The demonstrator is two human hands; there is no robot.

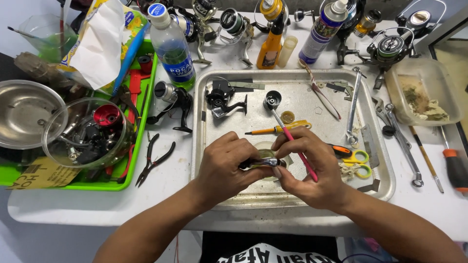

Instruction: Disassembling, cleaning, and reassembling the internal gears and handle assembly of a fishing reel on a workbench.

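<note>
Since you've got both hands bunched up over the near half of the metal tray (380, 187), the small shiny reel part (265, 162) sits right between them: your left hand (225, 168) is curled closed around one end and your right hand (312, 170) pinches the other with thumb and forefinger. Looks to me like that two-sided grip is there to keep the little piece from spinning. Your right hand also has a pink-handled brush (295, 143) tucked across its fingers, the tip end poking away from you, so it's parked but ready.

Holding it low over the tray makes sense too, I'd say: anything that slips lands inside the raised rim instead of rolling off the bench (58, 207). Under your hands there's a pale round lid or dish, mostly hidden.

Room-wise, just right of your right hand lie the yellow-handled scissors (358, 163), nearly touching it. Just beyond your knuckles is an orange-handled screwdriver (275, 129), so not much slack that way. Left of your left hand, off the tray, black pliers (155, 158) lie on bare bench, the loosest spot around.

Farther out on the tray: a black reel body (222, 102) and a long wrench (354, 104). Past the far rim it's crowded: a clear drink bottle (171, 46), an orange bottle (269, 46), more reels.
</note>
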